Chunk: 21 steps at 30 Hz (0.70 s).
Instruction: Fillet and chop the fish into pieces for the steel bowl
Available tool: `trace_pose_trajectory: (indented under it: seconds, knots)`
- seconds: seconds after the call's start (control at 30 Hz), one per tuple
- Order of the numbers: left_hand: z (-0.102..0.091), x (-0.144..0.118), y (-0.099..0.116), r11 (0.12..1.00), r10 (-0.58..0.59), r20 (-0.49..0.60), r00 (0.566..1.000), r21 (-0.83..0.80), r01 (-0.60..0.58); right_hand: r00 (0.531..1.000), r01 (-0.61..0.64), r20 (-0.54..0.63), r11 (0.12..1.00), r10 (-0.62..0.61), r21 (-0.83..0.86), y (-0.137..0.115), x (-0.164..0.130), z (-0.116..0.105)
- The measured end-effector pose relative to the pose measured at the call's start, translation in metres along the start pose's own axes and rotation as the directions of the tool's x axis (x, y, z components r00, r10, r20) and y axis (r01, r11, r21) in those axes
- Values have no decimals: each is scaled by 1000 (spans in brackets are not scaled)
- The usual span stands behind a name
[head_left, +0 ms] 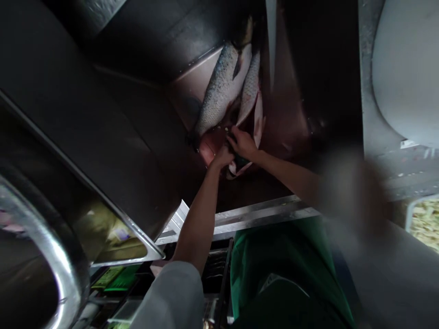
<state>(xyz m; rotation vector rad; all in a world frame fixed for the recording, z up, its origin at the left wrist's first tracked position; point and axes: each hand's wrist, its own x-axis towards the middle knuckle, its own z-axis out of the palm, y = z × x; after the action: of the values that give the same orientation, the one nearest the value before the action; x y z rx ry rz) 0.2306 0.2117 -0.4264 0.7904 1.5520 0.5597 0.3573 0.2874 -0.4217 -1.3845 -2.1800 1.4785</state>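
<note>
While both arms reach forward into a dark metal basin (295,114), the left hand (222,157) and the right hand (244,144) meet side by side, touching, at the cut, reddish end of a large silver-scaled fish (219,91). Whether their fingers are clamped on the flesh cannot be told in the dim light. The fish stretches away from the hands, up and beyond them, with a second fish (249,89) lying just to its right. A green apron (274,260) hangs below the forearms.

No text, label or number can be read anywhere (the view is dim and blurred).
</note>
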Motion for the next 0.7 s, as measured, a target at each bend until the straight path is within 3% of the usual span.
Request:
trace_pose_trajectory:
  seconds: [0.1, 0.2, 0.3, 0.4, 0.53, 0.7]
  knots:
    - [-5, -3, 0, 993, -39, -26, 999, -108, 36, 993, -67, -93, 997, 71, 44, -5, 23, -5]
    - [-7, -1, -1, 977, -26, -126, 992, -214, -2, 949, -169, -249, 980, 190, 103, -5, 40, -10]
    - [-7, 5, -3, 975, -25, -232, 972, -222, -28, 876, -256, -396, 961, 276, 103, -7, 27, -14]
    - [-5, 9, -2, 977, -26, -275, 961, -211, -34, 819, -289, -509, 957, 264, 32, -11, 3, -24]
    - [0, 10, 4, 973, -42, -291, 956, -230, -28, 838, -318, -486, 946, 250, -62, -20, -5, -33]
    - [-3, 11, 3, 973, -47, -297, 954, -228, -23, 931, -284, -270, 952, 246, -112, -29, 3, 3]
